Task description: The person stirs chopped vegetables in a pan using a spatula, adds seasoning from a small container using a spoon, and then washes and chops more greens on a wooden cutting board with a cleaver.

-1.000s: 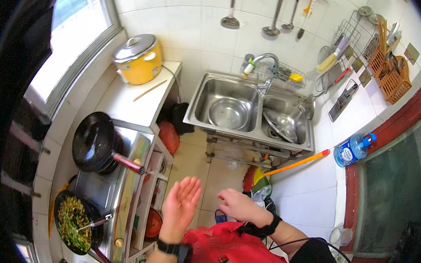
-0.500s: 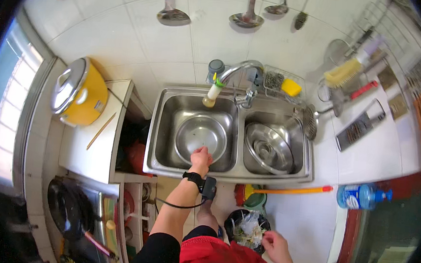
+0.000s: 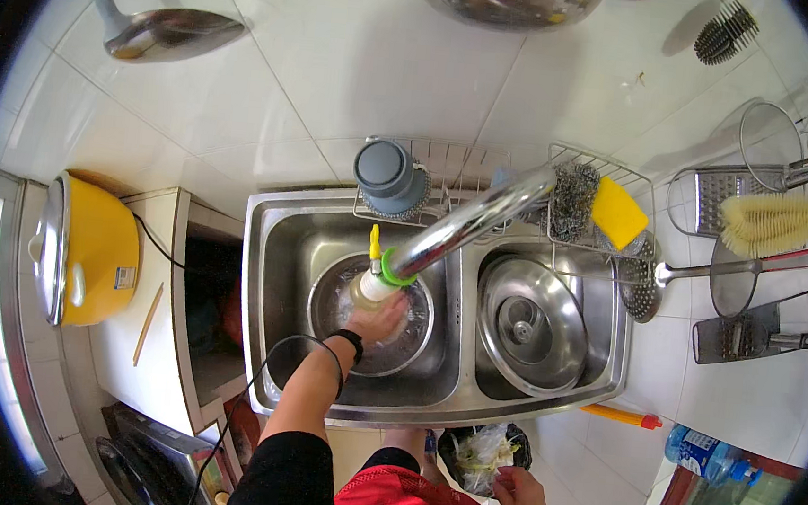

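My left hand (image 3: 380, 319) reaches down into a round steel basin (image 3: 423, 344) in the left sink bowl. It is under the tap's outlet (image 3: 373, 286), which hides part of the fingers. Those that show look stretched out and hold nothing I can see. Water in the basin is churned and bubbly around the hand. My right hand (image 3: 524, 501) hangs low at my right side, beside a black-bagged bin (image 3: 486, 456) of scraps. Its fingers are curled in, with nothing visible in them.
The right sink bowl holds steel basins (image 3: 533, 327). A chrome tap (image 3: 473, 222) arches across the sink. Behind it, a wire rack (image 3: 556, 255) carries steel wool and a yellow sponge (image 3: 620, 214). A yellow cooker (image 3: 100, 252) stands left; a grater (image 3: 739, 331) and skimmer hang right.
My view has moved nearer the sink and wall. My left hand has gone from the basin's near rim to under the tap, where water now churns. My right hand stays low, fingers curled.
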Demonstrator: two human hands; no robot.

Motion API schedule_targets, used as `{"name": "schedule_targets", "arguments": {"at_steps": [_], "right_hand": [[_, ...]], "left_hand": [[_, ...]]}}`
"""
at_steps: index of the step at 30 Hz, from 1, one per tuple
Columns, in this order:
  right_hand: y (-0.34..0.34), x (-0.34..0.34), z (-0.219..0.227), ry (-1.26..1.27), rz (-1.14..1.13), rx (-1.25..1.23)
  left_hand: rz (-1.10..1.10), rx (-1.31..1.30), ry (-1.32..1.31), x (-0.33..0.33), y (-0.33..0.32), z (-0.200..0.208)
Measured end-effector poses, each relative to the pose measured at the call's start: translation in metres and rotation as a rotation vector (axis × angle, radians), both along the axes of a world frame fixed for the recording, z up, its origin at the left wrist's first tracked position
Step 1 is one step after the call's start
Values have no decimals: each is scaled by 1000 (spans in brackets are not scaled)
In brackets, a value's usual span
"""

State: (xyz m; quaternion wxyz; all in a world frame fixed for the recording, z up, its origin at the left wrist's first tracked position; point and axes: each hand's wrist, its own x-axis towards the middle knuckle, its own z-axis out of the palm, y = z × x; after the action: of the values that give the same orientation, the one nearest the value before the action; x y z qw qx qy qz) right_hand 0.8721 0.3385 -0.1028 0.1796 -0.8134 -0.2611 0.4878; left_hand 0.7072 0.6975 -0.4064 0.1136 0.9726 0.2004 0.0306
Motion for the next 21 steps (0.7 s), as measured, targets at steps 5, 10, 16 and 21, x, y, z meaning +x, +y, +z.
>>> {"name": "schedule_targets", "arguments": {"at_steps": [5, 10, 16, 21], "right_hand": [[22, -6, 7, -20, 19, -16], [16, -10, 14, 51, 55, -82], [2, 3, 34, -122, 97, 332], [-93, 28, 56, -522, -50, 345]], "left_hand": [[671, -628, 49, -5, -2, 21], [149, -252, 272, 5, 22, 55], [617, -419, 342, -2, 34, 124], [555, -334, 312, 7, 40, 158]]}}
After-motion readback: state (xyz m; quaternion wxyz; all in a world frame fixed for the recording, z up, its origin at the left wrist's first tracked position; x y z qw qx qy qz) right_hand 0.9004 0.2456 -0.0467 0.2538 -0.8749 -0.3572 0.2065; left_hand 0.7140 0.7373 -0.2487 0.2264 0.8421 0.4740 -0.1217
